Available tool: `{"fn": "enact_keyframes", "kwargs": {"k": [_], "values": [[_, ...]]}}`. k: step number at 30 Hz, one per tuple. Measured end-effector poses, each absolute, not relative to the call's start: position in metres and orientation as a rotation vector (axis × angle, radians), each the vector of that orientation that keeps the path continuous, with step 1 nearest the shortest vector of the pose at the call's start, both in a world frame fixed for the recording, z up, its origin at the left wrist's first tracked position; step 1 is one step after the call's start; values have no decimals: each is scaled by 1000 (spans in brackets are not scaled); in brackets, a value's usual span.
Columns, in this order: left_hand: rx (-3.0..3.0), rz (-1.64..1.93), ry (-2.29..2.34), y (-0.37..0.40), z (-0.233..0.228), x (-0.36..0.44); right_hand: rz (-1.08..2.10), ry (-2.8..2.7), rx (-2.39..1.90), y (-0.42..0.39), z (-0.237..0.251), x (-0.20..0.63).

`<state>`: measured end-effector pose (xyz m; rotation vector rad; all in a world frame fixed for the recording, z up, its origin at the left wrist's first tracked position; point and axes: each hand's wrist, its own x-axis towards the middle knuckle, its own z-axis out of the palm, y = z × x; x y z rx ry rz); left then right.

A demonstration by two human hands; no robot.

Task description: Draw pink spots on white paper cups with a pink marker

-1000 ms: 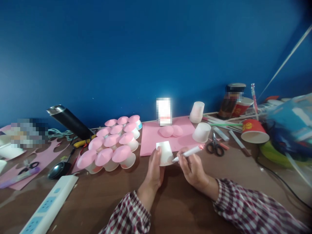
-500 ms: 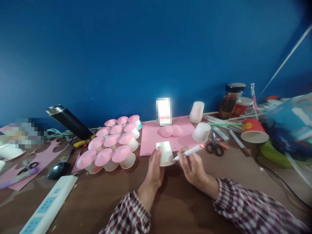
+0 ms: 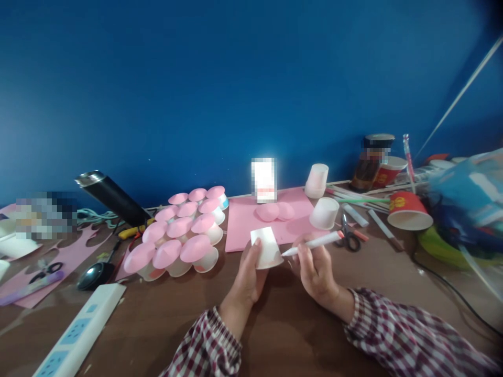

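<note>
Gripping an upturned paper cup [image 3: 268,247] in the left hand [image 3: 248,275], the right hand [image 3: 314,267] pinches a marker [image 3: 313,244] beside its plain wall, while many pink-capped cups [image 3: 181,235] stand finished on the bench [image 3: 283,335].

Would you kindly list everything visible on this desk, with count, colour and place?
paper cup: one, white, upside down in left hand
marker: one, white, in right hand
capped cups: about twelve, pink tops, left of centre
pink sheet: one, centre back
plain cups: two, white, right of sheet
scissors: one, black, right
red cup: one, tipped, right
power strip: one, white, front left
left hand: grips cup
right hand: grips marker
</note>
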<state>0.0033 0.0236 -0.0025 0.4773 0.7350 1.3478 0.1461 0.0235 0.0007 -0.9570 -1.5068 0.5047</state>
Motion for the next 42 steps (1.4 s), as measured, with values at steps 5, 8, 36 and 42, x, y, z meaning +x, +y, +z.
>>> {"fn": "enact_keyframes", "kwargs": {"k": [5,8,36,42], "values": [[326,1368,727,25,1,2,537,-1455,-964,25,-3,146],[330,1385,762,24,3,4,543,-1458,-963,25,-3,146],[634,1360,859,26,-4,8,406,-1853,-820,12,9,146],[647,1369,855,25,-3,8,341,-1904,-786,14,4,147]]}}
